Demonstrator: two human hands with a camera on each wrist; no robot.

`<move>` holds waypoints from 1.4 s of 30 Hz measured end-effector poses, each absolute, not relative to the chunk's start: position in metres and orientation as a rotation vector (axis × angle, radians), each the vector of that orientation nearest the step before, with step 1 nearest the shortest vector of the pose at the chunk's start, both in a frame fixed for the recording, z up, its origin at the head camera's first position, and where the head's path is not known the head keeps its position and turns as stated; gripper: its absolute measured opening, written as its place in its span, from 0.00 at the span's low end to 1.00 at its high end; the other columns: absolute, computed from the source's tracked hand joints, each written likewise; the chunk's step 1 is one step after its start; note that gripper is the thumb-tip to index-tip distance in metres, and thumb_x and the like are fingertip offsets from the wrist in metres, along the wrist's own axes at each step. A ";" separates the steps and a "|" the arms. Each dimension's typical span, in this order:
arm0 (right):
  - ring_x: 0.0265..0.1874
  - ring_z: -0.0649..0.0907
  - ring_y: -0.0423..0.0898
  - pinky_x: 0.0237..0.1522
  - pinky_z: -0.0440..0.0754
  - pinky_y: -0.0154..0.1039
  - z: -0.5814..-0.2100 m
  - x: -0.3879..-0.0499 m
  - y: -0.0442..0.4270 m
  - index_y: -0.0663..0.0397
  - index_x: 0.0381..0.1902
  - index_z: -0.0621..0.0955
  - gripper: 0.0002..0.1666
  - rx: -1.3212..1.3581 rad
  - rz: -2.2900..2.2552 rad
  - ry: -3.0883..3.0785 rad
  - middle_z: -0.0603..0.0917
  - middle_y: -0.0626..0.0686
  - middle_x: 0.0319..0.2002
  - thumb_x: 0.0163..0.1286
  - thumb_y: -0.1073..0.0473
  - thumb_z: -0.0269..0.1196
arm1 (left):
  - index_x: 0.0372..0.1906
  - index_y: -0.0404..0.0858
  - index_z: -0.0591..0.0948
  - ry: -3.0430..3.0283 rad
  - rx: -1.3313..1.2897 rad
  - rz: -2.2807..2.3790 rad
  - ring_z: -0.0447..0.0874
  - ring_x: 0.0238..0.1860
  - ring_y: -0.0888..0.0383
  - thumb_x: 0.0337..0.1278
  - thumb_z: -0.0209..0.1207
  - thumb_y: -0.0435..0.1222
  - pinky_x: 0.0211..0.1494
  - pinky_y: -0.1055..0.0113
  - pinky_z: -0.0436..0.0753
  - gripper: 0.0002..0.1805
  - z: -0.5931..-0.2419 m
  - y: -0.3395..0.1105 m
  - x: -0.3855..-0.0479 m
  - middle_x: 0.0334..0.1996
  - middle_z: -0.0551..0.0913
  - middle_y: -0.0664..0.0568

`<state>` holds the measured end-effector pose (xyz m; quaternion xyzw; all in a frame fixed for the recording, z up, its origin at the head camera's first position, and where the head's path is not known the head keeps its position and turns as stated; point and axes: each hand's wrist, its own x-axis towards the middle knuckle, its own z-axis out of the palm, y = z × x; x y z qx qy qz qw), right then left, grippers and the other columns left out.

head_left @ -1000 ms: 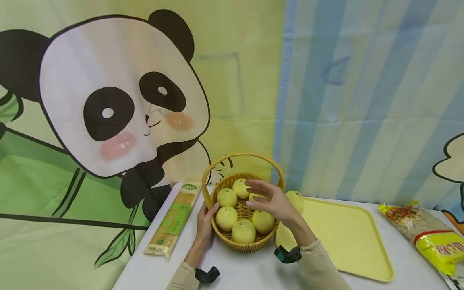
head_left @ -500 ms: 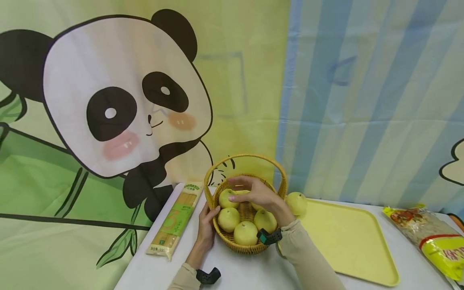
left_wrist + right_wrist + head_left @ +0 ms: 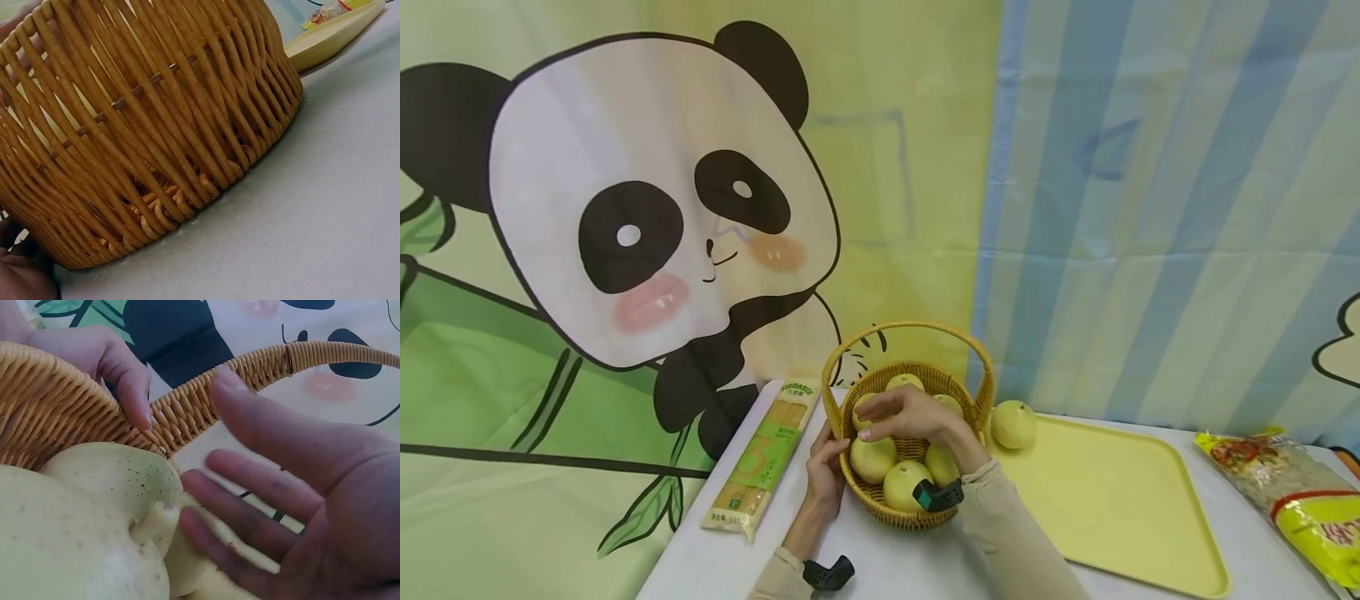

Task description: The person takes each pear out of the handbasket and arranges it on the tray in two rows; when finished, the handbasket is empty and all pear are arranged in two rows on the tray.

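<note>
left hand [image 3: 826, 477] gripped basket [image 3: 925, 522] rim, on table [image 3: 865, 575] | right hand [image 3: 917, 414] loosely spread, holding nothing, above pears [image 3: 872, 460] inside | i judged: settling fruit | next seemed to need clearing the handle [image 3: 910, 324]

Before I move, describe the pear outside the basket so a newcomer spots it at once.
In the head view, find the yellow tray. At its far left corner, right of the wicker basket, sits a pale yellow-green pear. It alone shows outside the basket; the other visible pears lie inside.
</note>
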<state>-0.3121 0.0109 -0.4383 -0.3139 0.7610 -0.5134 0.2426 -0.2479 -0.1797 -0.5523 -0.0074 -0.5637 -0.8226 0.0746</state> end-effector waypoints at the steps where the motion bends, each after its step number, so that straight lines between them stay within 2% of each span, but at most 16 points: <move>1: 0.61 0.86 0.53 0.62 0.84 0.50 -0.438 -0.311 0.010 0.61 0.65 0.84 0.30 -0.858 -1.382 2.100 0.88 0.59 0.61 0.68 0.54 0.75 | 0.83 0.45 0.63 -1.683 -0.023 -2.475 0.76 0.69 0.59 0.63 0.45 0.34 0.68 0.69 0.76 0.40 -0.553 -0.180 -0.248 0.77 0.69 0.41; 5: 0.55 0.89 0.49 0.62 0.84 0.48 -0.437 -0.308 0.009 0.60 0.59 0.88 0.28 -0.834 -1.312 2.187 0.90 0.58 0.56 0.64 0.53 0.78 | 0.84 0.44 0.61 -1.668 -0.039 -2.492 0.74 0.70 0.59 0.63 0.43 0.33 0.68 0.70 0.76 0.41 -0.553 -0.181 -0.247 0.79 0.66 0.39; 12: 0.61 0.86 0.55 0.66 0.80 0.54 -0.441 -0.304 0.005 0.58 0.60 0.87 0.34 -0.779 -1.228 2.258 0.90 0.56 0.58 0.55 0.54 0.83 | 0.84 0.43 0.61 -1.656 -0.070 -2.496 0.68 0.76 0.54 0.63 0.43 0.33 0.70 0.71 0.73 0.41 -0.557 -0.183 -0.247 0.80 0.65 0.39; 19: 0.59 0.86 0.52 0.66 0.80 0.52 -0.446 -0.301 0.001 0.61 0.59 0.87 0.38 -0.788 -1.220 2.277 0.89 0.57 0.58 0.49 0.59 0.85 | 0.84 0.44 0.63 -1.644 -0.069 -2.501 0.69 0.75 0.57 0.62 0.43 0.33 0.71 0.72 0.72 0.41 -0.558 -0.184 -0.248 0.80 0.66 0.40; 27: 0.59 0.85 0.52 0.63 0.82 0.49 -0.448 -0.295 -0.006 0.59 0.57 0.88 0.40 -0.796 -1.132 2.395 0.90 0.56 0.57 0.41 0.64 0.87 | 0.85 0.43 0.60 -1.625 -0.093 -2.519 0.68 0.75 0.58 0.61 0.41 0.33 0.71 0.73 0.71 0.42 -0.556 -0.184 -0.247 0.80 0.64 0.39; 32: 0.53 0.86 0.49 0.57 0.84 0.45 -0.447 -0.288 -0.010 0.52 0.54 0.89 0.41 -0.890 -0.923 2.568 0.91 0.50 0.53 0.36 0.61 0.89 | 0.86 0.40 0.56 -1.639 -0.110 -2.513 0.66 0.76 0.56 0.62 0.41 0.33 0.71 0.73 0.71 0.43 -0.556 -0.184 -0.247 0.81 0.62 0.38; 36: 0.48 0.86 0.46 0.52 0.84 0.43 -0.443 -0.285 -0.013 0.49 0.53 0.89 0.40 -0.915 -0.821 2.626 0.90 0.48 0.49 0.36 0.59 0.89 | 0.86 0.40 0.55 -1.642 -0.122 -2.512 0.65 0.77 0.54 0.62 0.41 0.33 0.71 0.73 0.72 0.43 -0.554 -0.184 -0.247 0.82 0.61 0.37; 42: 0.48 0.84 0.46 0.52 0.84 0.44 -0.442 -0.283 -0.016 0.48 0.54 0.88 0.42 -0.888 -0.771 2.632 0.89 0.49 0.50 0.36 0.57 0.90 | 0.86 0.41 0.56 -1.644 -0.117 -2.504 0.62 0.79 0.50 0.61 0.41 0.34 0.71 0.73 0.71 0.43 -0.552 -0.182 -0.246 0.82 0.61 0.37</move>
